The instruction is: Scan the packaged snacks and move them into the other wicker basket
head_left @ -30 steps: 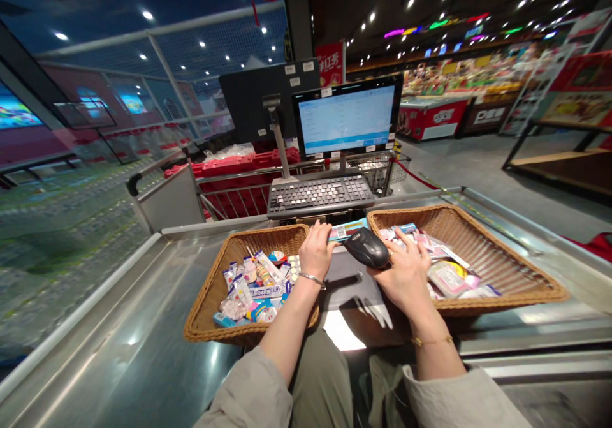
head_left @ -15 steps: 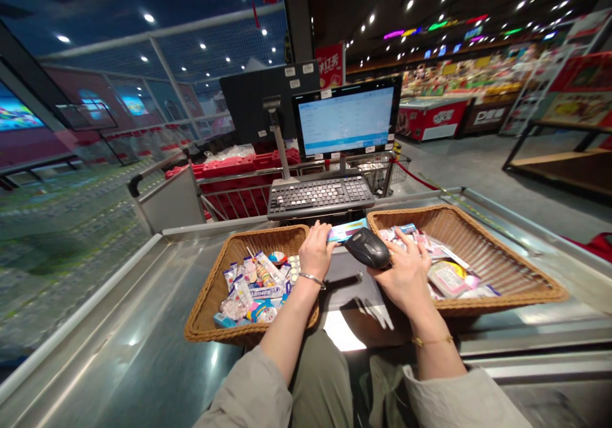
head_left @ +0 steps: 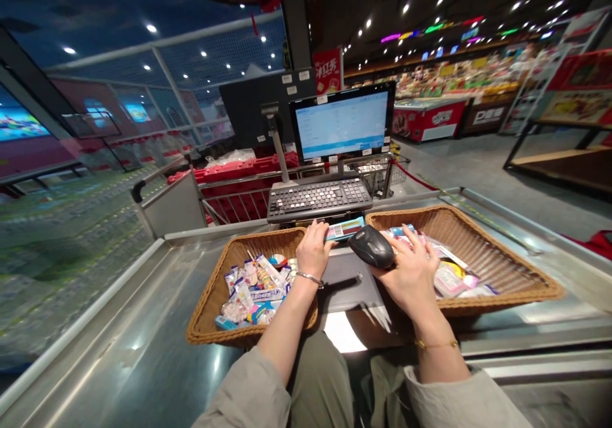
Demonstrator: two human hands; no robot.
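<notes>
My left hand [head_left: 313, 249] is closed on one end of a flat light-blue packet [head_left: 345, 228], whose printed side faces me. In my right hand [head_left: 412, 272] is a black barcode scanner [head_left: 371, 247], its head pointing left, close to the packet. The scanner's handle is mostly hidden under my palm. To the left of my left hand, a wicker basket [head_left: 203, 313] holds many small wrapped sweets [head_left: 261, 281]. Behind my right hand, another wicker basket [head_left: 514, 281] contains packets and a pink-and-clear box [head_left: 449, 280].
A black keyboard [head_left: 319, 198] and a lit monitor [head_left: 342, 125] stand beyond the baskets. The metal counter [head_left: 157, 326] runs on both sides. A shopping cart [head_left: 234, 201] with red contents is behind it. Shelves and a red freezer [head_left: 428, 120] are farther back.
The packet has tilted so that a barcode-like patch now shows. My right hand and the scanner have shifted slightly right; the left hand still holds the packet.
</notes>
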